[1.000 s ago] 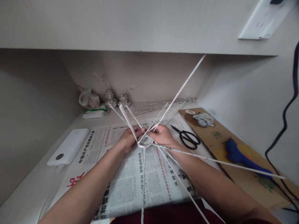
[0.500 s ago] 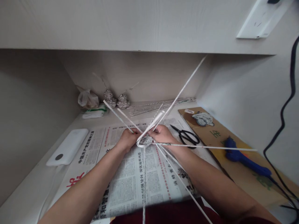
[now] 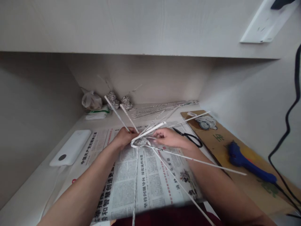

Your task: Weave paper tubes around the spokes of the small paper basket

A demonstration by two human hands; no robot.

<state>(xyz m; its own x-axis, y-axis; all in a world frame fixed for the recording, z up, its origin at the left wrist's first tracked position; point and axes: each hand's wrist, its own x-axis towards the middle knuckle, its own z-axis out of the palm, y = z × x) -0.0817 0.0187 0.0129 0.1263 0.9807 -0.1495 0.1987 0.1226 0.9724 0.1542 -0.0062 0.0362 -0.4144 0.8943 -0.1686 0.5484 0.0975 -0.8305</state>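
Observation:
A small woven piece made of rolled newspaper (image 3: 141, 142) sits over the newspaper sheet, with long paper sticks spreading from it on all sides. My left hand (image 3: 125, 137) is closed on its left edge, where two sticks (image 3: 116, 113) stick up past the fingers. At the right, my right hand (image 3: 166, 137) has its thumb and fingers curled together around a short stretch of paper stick (image 3: 151, 137) coming from the piece. A thicker white paper stick (image 3: 152, 129) slants up between the hands. Black scissors (image 3: 191, 138) lie partly hidden behind my right forearm.
Newspaper (image 3: 127, 182) covers the desk under my hands. A white power bank (image 3: 70, 148) lies left. At the back stand a plastic bag (image 3: 91, 100), woven paper gourds (image 3: 126, 103) and loose paper sticks (image 3: 162, 109). Right, a blue glue gun (image 3: 249, 164) rests on cardboard (image 3: 221, 146). A shelf (image 3: 141, 28) overhangs.
My right hand has drawn away from the woven piece to the right. The long stick that pointed up right has swung lower, and the piece has shifted slightly left.

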